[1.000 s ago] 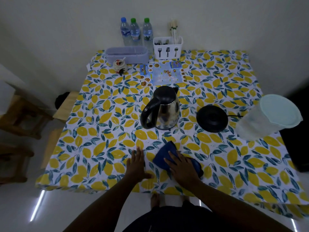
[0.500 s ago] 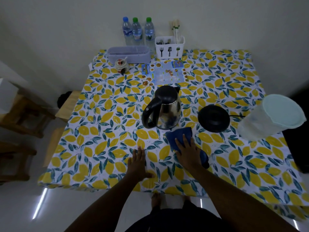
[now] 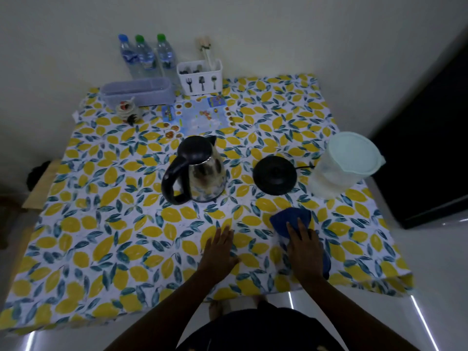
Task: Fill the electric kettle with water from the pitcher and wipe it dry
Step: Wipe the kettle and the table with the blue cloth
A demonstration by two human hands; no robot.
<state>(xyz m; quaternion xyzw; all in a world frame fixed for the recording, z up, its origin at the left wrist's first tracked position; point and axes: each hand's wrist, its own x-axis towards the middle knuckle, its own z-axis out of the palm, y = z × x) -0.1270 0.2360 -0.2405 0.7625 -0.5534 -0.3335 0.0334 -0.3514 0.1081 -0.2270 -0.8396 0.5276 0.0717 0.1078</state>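
Note:
A steel electric kettle (image 3: pixel 200 171) with a black handle and closed black lid stands mid-table, off its round black base (image 3: pixel 274 174). A translucent pitcher (image 3: pixel 344 165) with a pale lid stands at the right edge. My right hand (image 3: pixel 302 247) presses flat on a blue cloth (image 3: pixel 291 219) lying on the tablecloth in front of the base. My left hand (image 3: pixel 220 249) rests flat on the table, fingers spread, holding nothing, well in front of the kettle.
The table (image 3: pixel 101 224) has a lemon-print cloth. At the back stand three water bottles (image 3: pixel 147 57), a white cutlery caddy (image 3: pixel 200 77), a lilac box (image 3: pixel 138 91), a small jar (image 3: pixel 126 111) and a printed mat (image 3: pixel 197 115). A dark appliance (image 3: pixel 430 148) stands to the right.
My right hand has slid the blue cloth across the table, first up toward the kettle, then right to a spot in front of the base. The left hand stayed put.

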